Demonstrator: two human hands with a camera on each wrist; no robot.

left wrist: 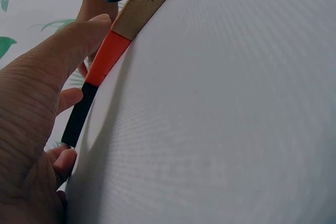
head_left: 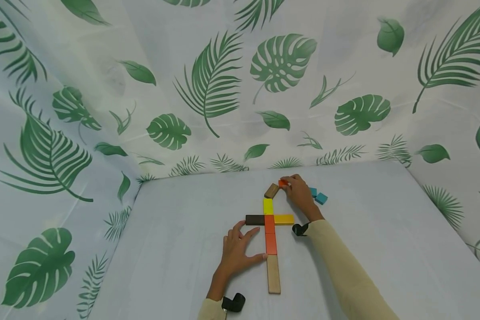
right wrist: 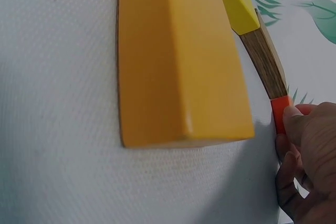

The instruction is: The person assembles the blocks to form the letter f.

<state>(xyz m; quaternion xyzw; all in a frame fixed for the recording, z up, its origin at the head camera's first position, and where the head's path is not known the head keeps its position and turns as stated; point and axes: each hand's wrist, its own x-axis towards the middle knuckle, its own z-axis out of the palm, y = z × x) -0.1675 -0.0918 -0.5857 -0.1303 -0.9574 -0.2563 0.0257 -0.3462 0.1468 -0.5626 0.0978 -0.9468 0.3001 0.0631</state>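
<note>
My right hand (head_left: 298, 192) pinches a small orange-red block (head_left: 282, 183) at the far end of a row of blocks. In the right wrist view that block (right wrist: 281, 109) meets the end of a brown block (right wrist: 264, 59). My left hand (head_left: 237, 249) is spread beside the row, thumb tip at the joint between a long tan block (head_left: 274, 275) and a red-orange block (head_left: 271, 244). Its other fingertips are at the black block (head_left: 255, 220). A second red-orange block (head_left: 269, 224), a yellow block (head_left: 268, 206) and an amber block (head_left: 284, 219) make up the cross-like middle.
Two blue blocks, one nearer the right (head_left: 321, 198) and one partly behind my right hand (head_left: 313, 192), lie on the white table cover (head_left: 176, 249). A leaf-printed cloth (head_left: 224, 89) hangs behind the table and along its sides.
</note>
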